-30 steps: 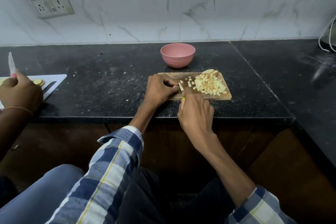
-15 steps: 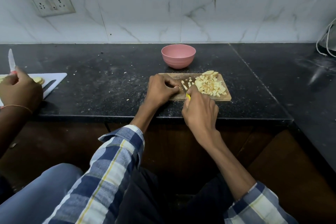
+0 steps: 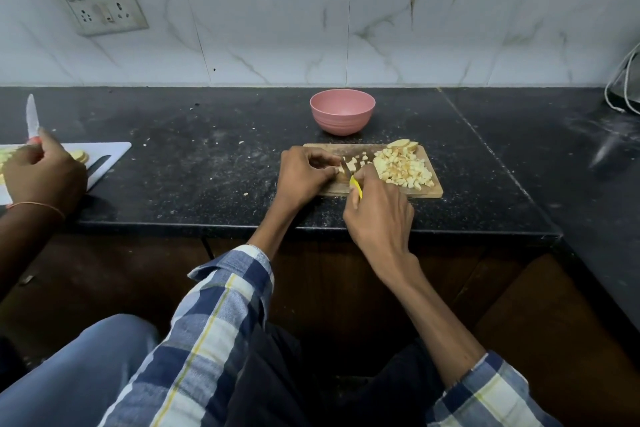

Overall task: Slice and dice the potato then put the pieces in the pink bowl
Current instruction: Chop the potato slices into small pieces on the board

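A wooden cutting board lies on the black counter with a heap of diced potato pieces on its right half and two slices at the far edge. My left hand pinches the remaining potato strips against the board. My right hand grips a knife with a yellow handle, its blade on the strips beside my left fingers. The pink bowl stands just behind the board, and I see nothing inside it.
At the left another person's hand holds a red-handled knife over a white cutting board with potato slices. Crumbs lie scattered on the counter. A wall socket and white cables are on the back wall.
My right hand with the knife has shifted slightly right and forward along the strips, and a few more small cubes lie beside the blade. The other person's knife stays raised.
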